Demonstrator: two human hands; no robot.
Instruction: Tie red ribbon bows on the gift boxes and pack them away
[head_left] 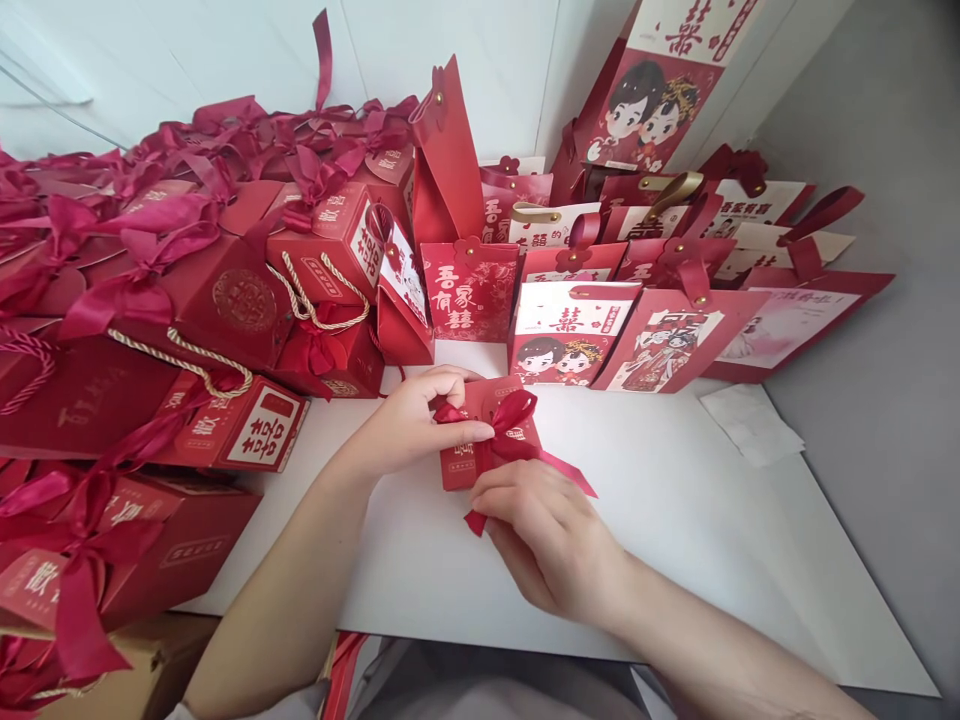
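Note:
A small red gift box (458, 472) with pale printed characters lies on the white table. Around it runs a dark red ribbon (514, 410), tied in a bow on top. My left hand (420, 418) is closed at the far left side of the box, its thumb pressed at the bow's knot and its bent fingers by the left loop. With thumb and fingertips, my right hand (544, 535) pinches a ribbon tail just in front of the box; the tail's tip sticks out below the fingers. Another tail points right across the table.
Many red gift boxes (225, 290) with ribbon bows are stacked at the left. Behind the hands stand several red and white gift bags (574, 320). A folded white tissue (752, 422) lies on the white table (712, 560) near its right edge, beside a grey wall.

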